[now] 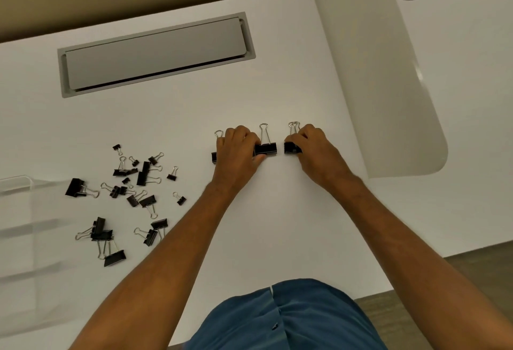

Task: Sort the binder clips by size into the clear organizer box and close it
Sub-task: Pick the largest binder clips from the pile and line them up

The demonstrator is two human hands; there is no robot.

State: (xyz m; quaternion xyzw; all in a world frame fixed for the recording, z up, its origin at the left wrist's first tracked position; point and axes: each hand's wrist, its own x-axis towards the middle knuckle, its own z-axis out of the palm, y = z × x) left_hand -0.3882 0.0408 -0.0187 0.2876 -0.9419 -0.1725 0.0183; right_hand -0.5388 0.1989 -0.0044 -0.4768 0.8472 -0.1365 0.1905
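Three large black binder clips lie in a row on the white desk ahead of me. My left hand [240, 152] rests over the left clip [214, 157] and touches the middle clip [267, 148] with its fingertips. My right hand [313, 150] pinches the right clip [291, 147] at its right end. A scattered pile of black binder clips [127, 194] of mixed sizes lies to the left. The clear organizer box [19, 211] sits open at the far left edge, partly out of view.
A grey cable hatch [155, 54] is set into the desk at the back. A white divider panel [388, 86] stands to the right. The desk's front edge is near my blue shirt [283, 319].
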